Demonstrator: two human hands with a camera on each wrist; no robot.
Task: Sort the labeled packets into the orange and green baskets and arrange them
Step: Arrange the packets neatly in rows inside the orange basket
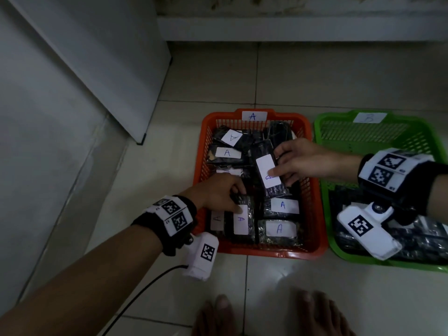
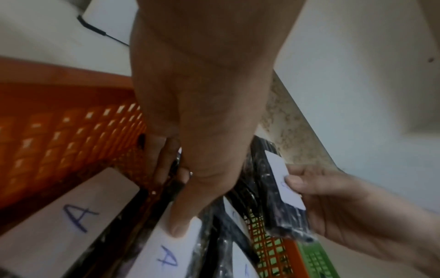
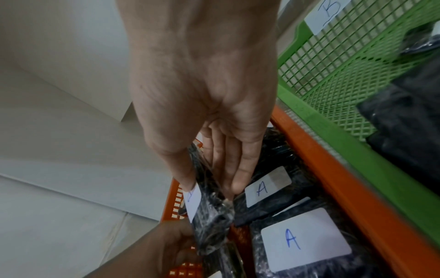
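The orange basket (image 1: 266,253), tagged A, holds several dark packets with white A labels. My left hand (image 1: 236,198) pinches an upright packet (image 1: 241,224) at the basket's near left, with the thumb on its label (image 2: 166,259). My right hand (image 1: 281,166) holds another labeled packet (image 1: 266,166) tilted above the basket's middle. Its thumb covers part of the letter, and its fingers (image 3: 243,180) lie behind the packet (image 3: 214,216). The green basket (image 1: 339,116), tagged B, stands to the right. Dark packets (image 1: 417,243) fill its near end, and its far half shows bare mesh.
Both baskets sit side by side on a pale tiled floor (image 1: 303,76). A white cabinet or door panel (image 1: 101,69) stands at the left, and a wall base (image 1: 291,30) runs behind. My bare feet (image 1: 266,314) are just in front of the orange basket.
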